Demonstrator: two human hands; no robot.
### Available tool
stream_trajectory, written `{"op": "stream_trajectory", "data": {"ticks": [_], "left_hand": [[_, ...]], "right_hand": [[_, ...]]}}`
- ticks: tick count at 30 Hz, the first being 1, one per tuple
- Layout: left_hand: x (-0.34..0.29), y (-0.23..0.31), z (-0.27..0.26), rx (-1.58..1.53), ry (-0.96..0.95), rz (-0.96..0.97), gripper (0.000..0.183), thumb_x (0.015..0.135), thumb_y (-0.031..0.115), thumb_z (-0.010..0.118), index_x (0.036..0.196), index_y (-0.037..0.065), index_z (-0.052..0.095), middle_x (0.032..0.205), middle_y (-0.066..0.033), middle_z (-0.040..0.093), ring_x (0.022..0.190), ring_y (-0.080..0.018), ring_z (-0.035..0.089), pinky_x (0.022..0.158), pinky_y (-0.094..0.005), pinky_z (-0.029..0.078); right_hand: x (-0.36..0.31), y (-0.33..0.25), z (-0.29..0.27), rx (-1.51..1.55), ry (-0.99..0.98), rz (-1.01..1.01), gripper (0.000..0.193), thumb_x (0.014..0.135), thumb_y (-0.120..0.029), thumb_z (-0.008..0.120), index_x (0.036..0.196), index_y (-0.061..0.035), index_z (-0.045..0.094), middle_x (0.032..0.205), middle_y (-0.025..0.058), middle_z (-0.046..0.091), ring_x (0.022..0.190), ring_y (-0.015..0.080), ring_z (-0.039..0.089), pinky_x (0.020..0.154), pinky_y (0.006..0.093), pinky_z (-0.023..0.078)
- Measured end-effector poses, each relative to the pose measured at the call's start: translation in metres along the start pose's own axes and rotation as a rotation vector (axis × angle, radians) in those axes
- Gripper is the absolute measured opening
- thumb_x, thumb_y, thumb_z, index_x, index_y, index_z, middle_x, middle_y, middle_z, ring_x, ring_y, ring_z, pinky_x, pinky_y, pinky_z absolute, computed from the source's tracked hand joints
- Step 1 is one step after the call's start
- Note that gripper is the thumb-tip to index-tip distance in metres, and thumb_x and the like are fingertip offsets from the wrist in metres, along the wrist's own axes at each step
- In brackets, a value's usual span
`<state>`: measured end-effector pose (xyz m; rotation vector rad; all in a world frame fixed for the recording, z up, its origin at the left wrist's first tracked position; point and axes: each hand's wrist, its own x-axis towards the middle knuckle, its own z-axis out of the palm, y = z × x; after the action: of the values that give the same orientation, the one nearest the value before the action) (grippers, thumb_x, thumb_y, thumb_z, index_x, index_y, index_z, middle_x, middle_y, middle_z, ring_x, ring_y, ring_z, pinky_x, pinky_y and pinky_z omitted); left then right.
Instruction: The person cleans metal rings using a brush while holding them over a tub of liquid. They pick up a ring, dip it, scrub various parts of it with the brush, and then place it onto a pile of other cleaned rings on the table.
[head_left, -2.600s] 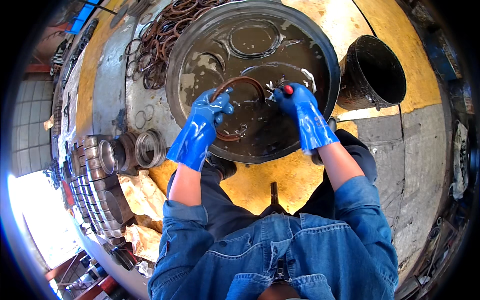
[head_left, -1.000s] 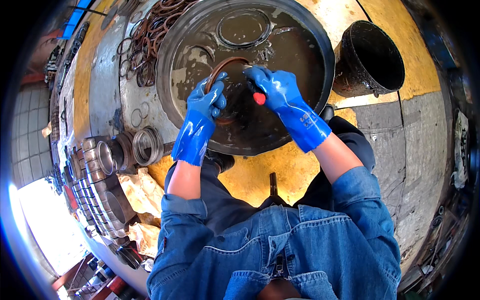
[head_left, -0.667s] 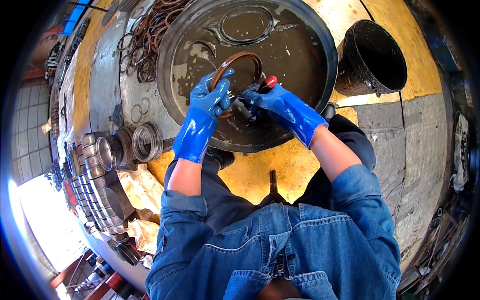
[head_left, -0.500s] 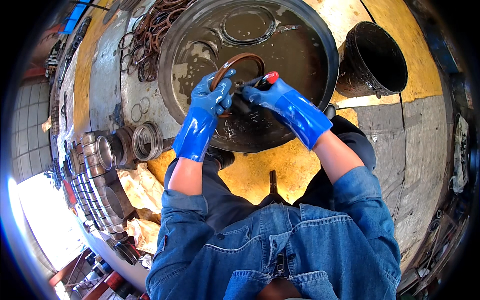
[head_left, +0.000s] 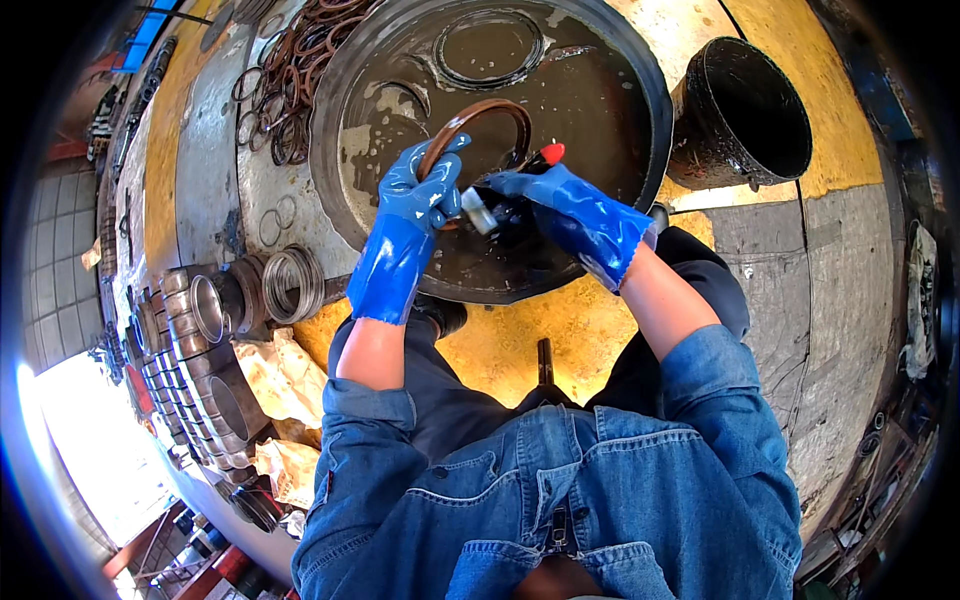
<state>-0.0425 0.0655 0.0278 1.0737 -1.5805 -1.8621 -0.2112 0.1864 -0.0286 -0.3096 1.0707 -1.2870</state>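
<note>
Over a wide round metal basin (head_left: 655,130) of murky dark liquid, my left hand (head_left: 415,190), in a wet blue rubber glove, grips a reddish-brown ring (head_left: 470,115) by its left side. The ring stands tilted up, its lower part hidden by the fingers. Opposite it, my right hand (head_left: 560,200), gloved the same way, is closed around a brush with a red-ended dark handle (head_left: 552,153). A pale metal band (head_left: 478,212) shows on the brush beside the ring; its bristles are hard to make out. A larger dark ring (head_left: 490,50) lies in the liquid at the far side.
A heap of brown rings (head_left: 290,100) lies left of the basin. Stacked metal rings (head_left: 293,283) and brown paper (head_left: 280,370) are nearer on the left. To the right stands a black bucket (head_left: 740,115) on the yellow and grey floor.
My right hand has turned and dipped slightly, bringing the brush's pale metal band into sight near the ring. My left hand keeps its hold on the ring, almost unmoved.
</note>
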Motion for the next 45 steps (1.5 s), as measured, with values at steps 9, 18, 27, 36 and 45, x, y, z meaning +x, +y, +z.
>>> {"op": "stream_trajectory", "data": {"ticks": [9, 18, 27, 36, 45], "left_hand": [[0.015, -0.003, -0.048, -0.358, 0.168, -0.09, 0.036, 0.101, 0.015, 0.064, 0.136, 0.007, 0.063, 0.068, 0.0007, 0.059, 0.049, -0.008, 0.049, 0.044, -0.0198, 0.038], [0.013, -0.005, -0.057, -0.437, 0.077, -0.162, 0.039, 0.104, 0.019, 0.06, 0.141, 0.007, 0.058, 0.063, 0.0013, 0.052, 0.042, -0.0084, 0.036, 0.043, -0.0263, 0.029], [0.011, 0.0, -0.042, -0.427, -0.02, -0.156, 0.045, 0.107, 0.019, 0.055, 0.149, 0.004, 0.048, 0.056, 0.0045, 0.039, 0.041, -0.0073, 0.031, 0.044, -0.0264, 0.027], [0.019, -0.017, -0.055, -0.469, 0.06, -0.093, 0.039, 0.103, 0.02, 0.062, 0.141, 0.007, 0.058, 0.064, 0.0015, 0.052, 0.047, -0.0082, 0.038, 0.046, -0.026, 0.031], [0.022, -0.012, -0.054, -0.466, 0.121, -0.141, 0.036, 0.103, 0.022, 0.063, 0.138, 0.013, 0.06, 0.065, 0.0019, 0.056, 0.047, -0.0081, 0.04, 0.046, -0.0252, 0.033]], "right_hand": [[0.006, -0.028, -0.017, -1.022, 0.357, -0.146, 0.036, 0.087, -0.04, 0.071, 0.108, -0.011, 0.076, 0.091, 0.0141, 0.076, 0.084, 0.0321, 0.072, 0.081, 0.0371, 0.056], [0.005, -0.048, -0.003, -0.612, 0.288, -0.594, 0.027, 0.095, -0.019, 0.072, 0.118, -0.0053, 0.074, 0.101, 0.0073, 0.077, 0.089, 0.0129, 0.07, 0.082, 0.029, 0.057], [0.012, -0.021, -0.015, -0.523, 0.183, -0.158, 0.021, 0.09, -0.024, 0.074, 0.097, -0.0042, 0.078, 0.082, 0.0052, 0.075, 0.074, 0.0119, 0.068, 0.071, 0.0305, 0.055], [-0.01, -0.005, 0.01, -0.293, 0.145, -0.053, 0.028, 0.088, -0.028, 0.075, 0.097, -0.0013, 0.078, 0.082, 0.0067, 0.074, 0.075, 0.0141, 0.067, 0.071, 0.031, 0.053], [-0.01, -0.027, 0.0, -0.43, 0.233, -0.15, 0.028, 0.087, -0.028, 0.075, 0.097, -0.0022, 0.077, 0.083, 0.0083, 0.075, 0.077, 0.0143, 0.07, 0.075, 0.0317, 0.055]]}}
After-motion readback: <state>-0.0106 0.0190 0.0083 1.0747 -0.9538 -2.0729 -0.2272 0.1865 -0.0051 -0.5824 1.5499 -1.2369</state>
